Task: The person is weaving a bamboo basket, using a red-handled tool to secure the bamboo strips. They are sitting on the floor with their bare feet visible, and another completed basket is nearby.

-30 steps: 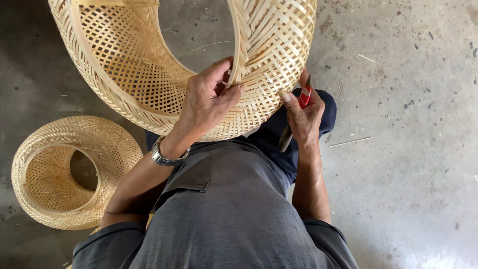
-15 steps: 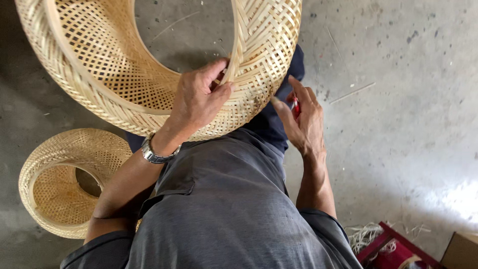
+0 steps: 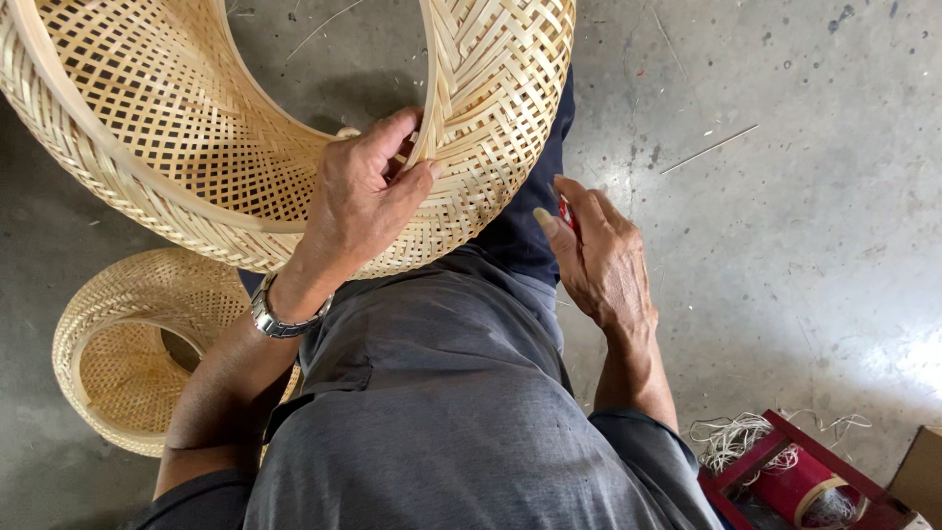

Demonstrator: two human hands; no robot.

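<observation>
A large woven bamboo basket frame (image 3: 196, 118) rests across my lap, its open ring facing up. My left hand (image 3: 363, 196) pinches a flat bamboo rim strip at the basket's near edge, thumb and fingers closed on it. A metal watch (image 3: 280, 316) sits on that wrist. My right hand (image 3: 599, 255) hovers just right of the basket, curled around a small red object (image 3: 565, 209) that is mostly hidden by the fingers.
A smaller woven bamboo basket (image 3: 128, 344) lies on the concrete floor at the lower left. A red tray (image 3: 814, 481) with a roll and pale fibre strands sits at the lower right, beside a cardboard corner (image 3: 922, 471). A thin bamboo sliver (image 3: 708, 149) lies on the floor.
The view has tilted down and right, bringing the red tray into sight. My right hand has drawn slightly away from the basket; my left hand keeps its hold on the rim strip.
</observation>
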